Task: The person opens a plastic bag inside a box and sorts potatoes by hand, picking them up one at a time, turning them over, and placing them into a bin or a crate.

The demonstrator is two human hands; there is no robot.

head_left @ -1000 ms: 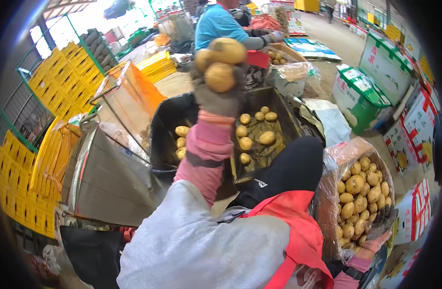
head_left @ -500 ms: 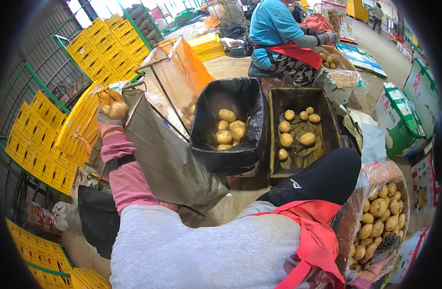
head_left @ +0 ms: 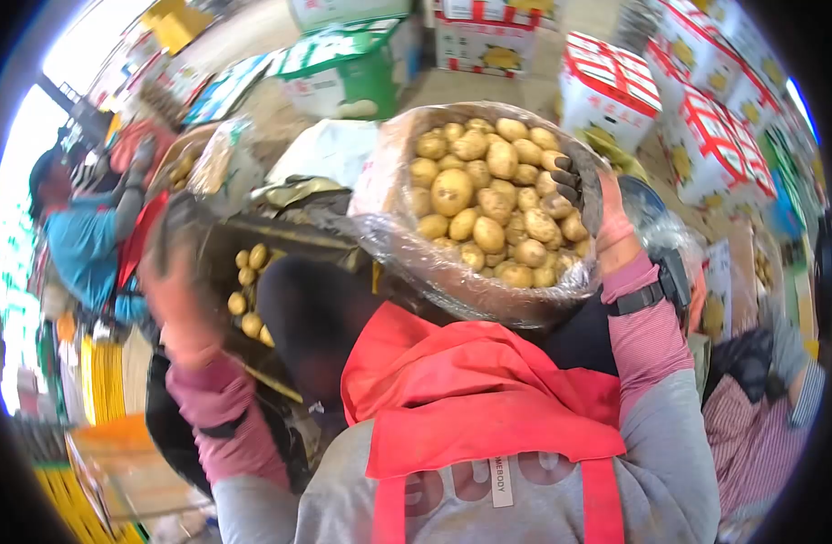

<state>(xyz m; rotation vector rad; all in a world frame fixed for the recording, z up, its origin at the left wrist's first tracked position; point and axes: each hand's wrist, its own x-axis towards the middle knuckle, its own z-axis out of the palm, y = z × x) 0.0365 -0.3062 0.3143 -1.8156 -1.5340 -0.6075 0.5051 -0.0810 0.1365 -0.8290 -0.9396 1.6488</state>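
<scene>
A plastic-lined box [head_left: 393,204] full of potatoes [head_left: 495,201] stands in front of me. My right hand [head_left: 599,195], in a dark glove, is at the box's right rim, its fingers curled over the edge against the potatoes inside. On the other side, my left hand [head_left: 175,263] is raised and smeared by motion, so its fingers cannot be made out. It is nearest to the dark crate [head_left: 293,238], where several potatoes [head_left: 250,281] lie beyond my knee. I see no potato in the left hand.
A co-worker in a blue top [head_left: 80,249] sits at the left. Behind the full box stand a green and white carton [head_left: 343,72] and red and white cartons [head_left: 609,86]. Another person's striped clothing [head_left: 751,435] shows at the lower right.
My view has turned right, bringing the full box to the middle. The left hand, earlier holding a potato over the grey sack, has swung away from it. My right hand is now at the box rim.
</scene>
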